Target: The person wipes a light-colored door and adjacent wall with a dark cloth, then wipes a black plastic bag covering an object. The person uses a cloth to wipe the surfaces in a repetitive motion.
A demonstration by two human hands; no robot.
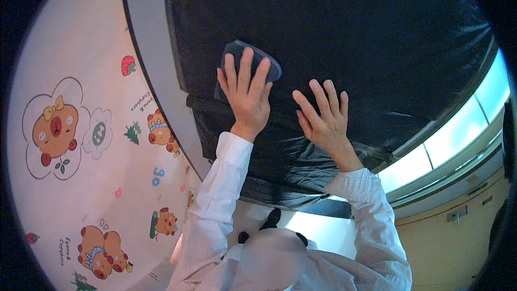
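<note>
A black, slightly shiny sheet-like cover [343, 28] lies spread before me, with creases and folds along its near edge. My left hand [247, 89] rests palm down, fingers spread, on a dark, flat, rounded pad [264, 58]; its material and exact kind cannot be told. To the right, my right hand [325, 119] is over the black cover with fingers apart and nothing in it. Whether its palm touches the cover cannot be told. White sleeves cover both forearms.
On the left is a white surface [101, 198] printed with cartoon capybaras, with a dark edge and a grey strip [151, 16] beside the cover. Bright window panes [440, 149] stand at the right, above a yellowish panel [448, 242] with a metal handle. Dark shoes show below.
</note>
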